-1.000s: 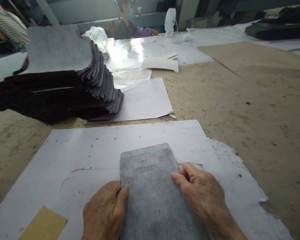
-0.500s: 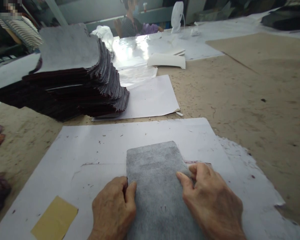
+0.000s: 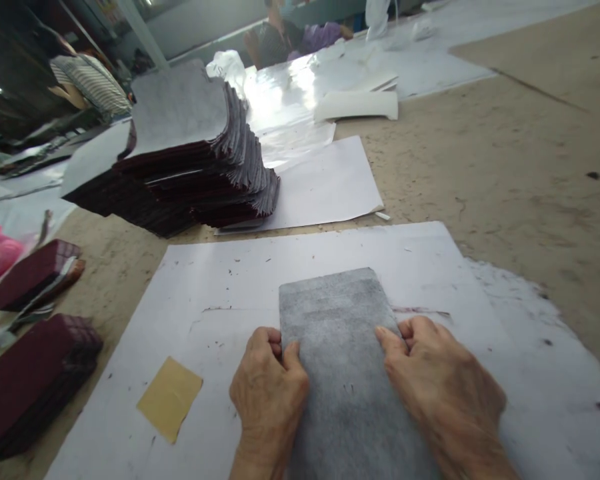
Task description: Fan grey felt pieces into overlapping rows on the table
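Observation:
A grey, felt-like panel [image 3: 343,333] with rounded far corners lies in front of me on a large white sheet of paper [image 3: 220,267]. My left hand [image 3: 270,393] pinches its left edge, thumb on top and fingers curled at the side. On the opposite edge my right hand [image 3: 440,380] does the same, thumb resting on the grey surface. Both hands are closed on the panel. Its near end runs out of the picture at the bottom. A small yellow-brown paper square [image 3: 170,400] lies left of my left hand.
A tall stack of grey and dark red pieces [image 3: 195,153] stands at the back left. Maroon stacks [image 3: 25,387] sit at the left. A curved white card [image 3: 357,105] lies farther back. Two people are beyond the table, one in a striped top [image 3: 93,83].
The view has swung left, so everything sits farther right and more maroon stacks show at the left. Both hands keep their pinch on the panel's edges.

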Demonstrator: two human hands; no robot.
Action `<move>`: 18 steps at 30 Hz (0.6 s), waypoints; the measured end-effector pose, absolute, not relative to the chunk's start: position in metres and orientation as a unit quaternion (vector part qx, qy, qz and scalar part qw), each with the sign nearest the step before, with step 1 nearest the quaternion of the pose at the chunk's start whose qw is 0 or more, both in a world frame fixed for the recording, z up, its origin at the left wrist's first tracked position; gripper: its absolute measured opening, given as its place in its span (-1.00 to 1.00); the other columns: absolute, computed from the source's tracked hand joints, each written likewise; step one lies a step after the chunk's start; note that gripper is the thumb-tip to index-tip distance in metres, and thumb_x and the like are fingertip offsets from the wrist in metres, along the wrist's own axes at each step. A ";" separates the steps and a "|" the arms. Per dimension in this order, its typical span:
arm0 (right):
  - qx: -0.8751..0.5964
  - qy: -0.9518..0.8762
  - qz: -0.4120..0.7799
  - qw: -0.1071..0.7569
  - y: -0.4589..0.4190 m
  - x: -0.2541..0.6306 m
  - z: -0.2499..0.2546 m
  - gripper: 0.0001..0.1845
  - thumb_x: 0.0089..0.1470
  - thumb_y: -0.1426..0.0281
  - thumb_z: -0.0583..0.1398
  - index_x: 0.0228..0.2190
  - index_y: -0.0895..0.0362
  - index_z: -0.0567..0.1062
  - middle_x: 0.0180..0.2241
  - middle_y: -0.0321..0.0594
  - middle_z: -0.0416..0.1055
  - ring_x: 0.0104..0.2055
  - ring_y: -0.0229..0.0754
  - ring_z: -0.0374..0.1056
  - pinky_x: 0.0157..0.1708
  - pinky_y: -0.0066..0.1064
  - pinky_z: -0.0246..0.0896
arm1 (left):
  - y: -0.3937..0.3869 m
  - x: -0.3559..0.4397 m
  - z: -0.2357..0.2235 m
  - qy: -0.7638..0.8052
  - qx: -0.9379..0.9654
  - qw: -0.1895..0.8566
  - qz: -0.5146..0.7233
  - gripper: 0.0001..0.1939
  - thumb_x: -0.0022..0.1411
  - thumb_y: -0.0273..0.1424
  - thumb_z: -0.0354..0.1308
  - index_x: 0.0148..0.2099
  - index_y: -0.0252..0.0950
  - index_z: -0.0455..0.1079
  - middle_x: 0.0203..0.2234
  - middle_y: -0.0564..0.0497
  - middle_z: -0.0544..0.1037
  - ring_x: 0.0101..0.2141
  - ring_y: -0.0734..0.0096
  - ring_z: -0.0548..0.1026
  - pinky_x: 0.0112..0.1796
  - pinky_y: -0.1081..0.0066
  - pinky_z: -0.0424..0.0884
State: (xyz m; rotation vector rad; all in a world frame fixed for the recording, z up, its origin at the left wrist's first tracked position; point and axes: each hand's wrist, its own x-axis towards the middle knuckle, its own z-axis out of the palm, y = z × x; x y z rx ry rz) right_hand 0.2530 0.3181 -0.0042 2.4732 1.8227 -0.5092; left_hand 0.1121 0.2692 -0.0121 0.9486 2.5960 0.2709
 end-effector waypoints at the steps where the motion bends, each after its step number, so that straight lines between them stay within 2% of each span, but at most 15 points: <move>1: 0.791 0.589 -0.163 0.017 0.318 0.253 -0.005 -0.81 0.06 0.24 0.13 -0.48 0.08 0.36 -0.40 -0.23 0.39 -0.33 -0.08 0.32 -0.51 -0.36 -0.02 | 0.270 0.111 -0.012 0.918 0.335 0.188 0.095 -0.92 0.10 -0.32 0.07 -0.33 -0.18 0.26 -0.45 0.10 0.45 -0.39 0.32 0.42 -0.38 0.37 0.18; 4: 0.779 0.615 -0.121 -0.003 0.314 0.252 -0.011 -0.84 0.04 0.30 0.16 -0.46 0.14 0.36 -0.37 -0.16 0.38 -0.26 -0.06 0.32 -0.44 -0.36 0.04 | 0.269 0.111 -0.013 0.920 0.330 0.195 0.083 -0.89 0.13 -0.29 0.05 -0.40 -0.18 0.24 -0.48 0.09 0.43 -0.38 0.31 0.41 -0.39 0.36 0.18; 6: 0.774 0.626 -0.092 -0.019 0.310 0.252 -0.014 -0.84 0.04 0.32 0.17 -0.44 0.18 0.36 -0.38 -0.12 0.39 -0.25 -0.05 0.32 -0.41 -0.36 0.05 | 0.268 0.114 -0.014 0.919 0.342 0.177 0.085 -0.90 0.15 -0.31 0.01 -0.40 -0.19 0.23 -0.42 0.05 0.44 -0.30 0.27 0.41 -0.36 0.34 0.20; 8: 0.776 0.622 -0.096 -0.033 0.309 0.252 -0.017 -0.84 0.05 0.33 0.16 -0.39 0.19 0.36 -0.40 -0.13 0.40 -0.30 -0.06 0.34 -0.45 -0.37 0.02 | 0.266 0.116 -0.016 0.914 0.357 0.160 0.107 -0.93 0.17 -0.33 -0.02 -0.30 -0.20 0.22 -0.32 0.00 0.44 -0.20 0.22 0.40 -0.29 0.31 0.23; 12: 0.773 0.615 -0.128 -0.085 0.309 0.255 -0.020 -0.88 0.04 0.34 0.16 -0.36 0.14 0.39 -0.41 -0.20 0.43 -0.33 -0.09 0.35 -0.50 -0.39 -0.03 | 0.265 0.115 -0.017 0.904 0.366 0.174 0.135 -0.77 0.17 -0.36 -0.02 -0.10 -0.24 0.16 -0.20 -0.06 0.41 -0.14 0.21 0.39 -0.21 0.25 0.28; 18: 0.741 0.650 -0.075 -0.149 0.305 0.259 -0.034 -0.92 -0.02 0.40 0.20 -0.44 0.13 0.37 -0.44 -0.23 0.39 -0.35 -0.09 0.32 -0.44 -0.37 0.02 | 0.273 0.102 -0.012 0.869 0.481 0.091 0.071 -0.58 0.11 -0.40 0.03 0.03 -0.36 0.13 -0.05 -0.18 0.30 -0.01 0.12 0.25 -0.05 0.18 0.24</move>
